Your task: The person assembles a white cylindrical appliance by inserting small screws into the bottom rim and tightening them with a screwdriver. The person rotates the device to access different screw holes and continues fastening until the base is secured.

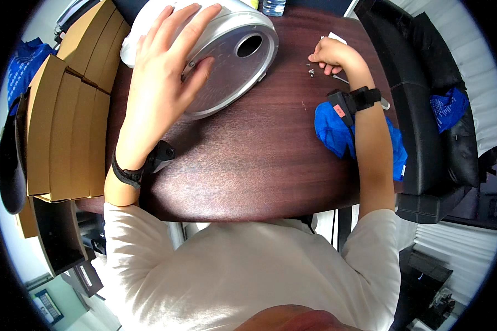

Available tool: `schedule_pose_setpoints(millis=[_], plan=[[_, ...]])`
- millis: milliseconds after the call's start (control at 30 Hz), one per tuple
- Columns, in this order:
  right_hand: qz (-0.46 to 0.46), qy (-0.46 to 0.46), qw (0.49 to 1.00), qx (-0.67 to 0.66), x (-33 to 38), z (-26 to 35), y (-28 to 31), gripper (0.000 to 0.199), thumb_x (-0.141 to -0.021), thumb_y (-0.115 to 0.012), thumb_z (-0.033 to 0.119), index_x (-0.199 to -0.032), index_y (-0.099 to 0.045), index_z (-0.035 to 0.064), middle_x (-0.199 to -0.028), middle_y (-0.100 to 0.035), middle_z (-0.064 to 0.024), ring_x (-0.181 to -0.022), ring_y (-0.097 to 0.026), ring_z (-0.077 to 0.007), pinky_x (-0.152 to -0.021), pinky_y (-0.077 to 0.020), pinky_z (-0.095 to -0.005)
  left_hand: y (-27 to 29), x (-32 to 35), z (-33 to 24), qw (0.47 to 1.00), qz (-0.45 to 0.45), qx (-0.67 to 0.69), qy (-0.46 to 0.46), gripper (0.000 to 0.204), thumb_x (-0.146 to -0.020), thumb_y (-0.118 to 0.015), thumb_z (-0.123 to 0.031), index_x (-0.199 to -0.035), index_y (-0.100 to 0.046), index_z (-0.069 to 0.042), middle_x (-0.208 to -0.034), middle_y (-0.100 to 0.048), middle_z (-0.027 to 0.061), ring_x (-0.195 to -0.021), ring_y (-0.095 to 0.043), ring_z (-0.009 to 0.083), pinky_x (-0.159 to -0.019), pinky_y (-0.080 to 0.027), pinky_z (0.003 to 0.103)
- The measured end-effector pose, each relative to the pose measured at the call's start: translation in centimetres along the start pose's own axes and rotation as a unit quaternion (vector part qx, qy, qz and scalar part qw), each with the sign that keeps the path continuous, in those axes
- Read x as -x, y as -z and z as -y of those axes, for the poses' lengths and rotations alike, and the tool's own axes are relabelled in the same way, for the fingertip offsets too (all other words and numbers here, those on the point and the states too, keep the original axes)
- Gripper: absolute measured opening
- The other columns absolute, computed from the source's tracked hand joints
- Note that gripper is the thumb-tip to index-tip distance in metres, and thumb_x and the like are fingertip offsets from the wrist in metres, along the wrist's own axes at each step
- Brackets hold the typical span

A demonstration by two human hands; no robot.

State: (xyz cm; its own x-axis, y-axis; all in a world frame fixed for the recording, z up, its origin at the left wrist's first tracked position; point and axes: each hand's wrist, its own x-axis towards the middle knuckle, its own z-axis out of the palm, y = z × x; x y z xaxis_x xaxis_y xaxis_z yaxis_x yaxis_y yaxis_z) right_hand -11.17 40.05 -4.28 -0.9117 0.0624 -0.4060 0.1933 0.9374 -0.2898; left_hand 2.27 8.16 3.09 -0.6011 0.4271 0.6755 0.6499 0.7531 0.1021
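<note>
My left hand lies with its fingers spread over a white, rounded housing. On that housing is a round, see-through grey cover with a pale rim and a dark oval hole. It leans on its side at the back left of the table. My right hand is at the far right, fingers curled together, and what they may pinch is hidden. Just beside its fingertips lie several small metal screws. A thin metal shaft shows below the hand, partly covered by my wrist.
Under my right forearm lies a crumpled blue cloth on the dark brown table. Cardboard boxes line the left edge. A clear water bottle stands at the back, and a white piece lies behind my right hand. A black sofa borders the right.
</note>
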Motion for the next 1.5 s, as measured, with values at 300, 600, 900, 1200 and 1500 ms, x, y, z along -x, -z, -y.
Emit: schedule_pose_setpoints(millis=[300,600,900,1200,1500], plan=[[0.022,0.043,0.999,-0.022,-1.1,-0.7,-1.9,0.01,-0.082,-0.07,0.011,-0.086,-0.064,0.0043,-0.066,-0.062,-0.0022,-0.047,-0.059,-0.0106,-0.039,-0.0442,-0.0258,0.2,0.1,0.3,1.0,0.001,-0.015,-0.015,0.063,-0.08,-0.069,-0.007,-0.138,-0.05,-0.018,-0.138,-0.05,0.0123,-0.134,-0.04,0.0373,-0.109,-0.036,0.047],[-0.037,0.103,0.993,0.039,-1.2,-0.9,-2.2,0.014,-0.082,-0.07,0.015,-0.08,-0.062,0.0042,-0.06,-0.062,-0.0033,-0.046,-0.058,-0.0123,-0.041,-0.0445,-0.0284,0.0,0.4,0.7,0.999,0.006,-0.044,0.0,0.063,-0.079,-0.07,-0.008,-0.138,-0.05,-0.018,-0.138,-0.05,0.0116,-0.134,-0.04,0.0368,-0.109,-0.036,0.047],[-0.043,0.118,0.991,0.044,-0.7,-0.5,-2.2,0.016,-0.083,-0.071,0.017,-0.081,-0.063,0.0034,-0.061,-0.062,-0.0036,-0.046,-0.058,-0.0125,-0.045,-0.0452,-0.0282,0.1,0.0,0.2,1.0,-0.002,-0.022,-0.01,0.063,-0.079,-0.07,-0.008,-0.138,-0.05,-0.018,-0.138,-0.049,0.0116,-0.135,-0.04,0.0362,-0.109,-0.036,0.046],[-0.056,0.337,0.911,-0.23,4.2,3.2,-0.1,0.019,-0.092,-0.064,0.022,-0.092,-0.066,0.0033,-0.068,-0.059,0.001,-0.054,-0.055,-0.0057,-0.051,-0.0428,-0.021,0.0,0.3,0.7,0.999,0.013,-0.043,0.008,0.064,-0.079,-0.07,-0.008,-0.138,-0.05,-0.02,-0.139,-0.049,0.0114,-0.135,-0.039,0.0366,-0.11,-0.036,0.047],[-0.169,0.486,0.779,-0.36,8.9,7.5,-1.3,0.012,-0.091,-0.066,0.013,-0.096,-0.065,0.0013,-0.076,-0.063,0.0003,-0.062,-0.056,-0.0029,-0.054,-0.0448,-0.0189,0.1,0.0,0.2,1.0,0.006,-0.022,-0.003,0.063,-0.079,-0.07,-0.007,-0.138,-0.05,-0.018,-0.139,-0.049,0.0117,-0.135,-0.039,0.0368,-0.109,-0.036,0.047]])
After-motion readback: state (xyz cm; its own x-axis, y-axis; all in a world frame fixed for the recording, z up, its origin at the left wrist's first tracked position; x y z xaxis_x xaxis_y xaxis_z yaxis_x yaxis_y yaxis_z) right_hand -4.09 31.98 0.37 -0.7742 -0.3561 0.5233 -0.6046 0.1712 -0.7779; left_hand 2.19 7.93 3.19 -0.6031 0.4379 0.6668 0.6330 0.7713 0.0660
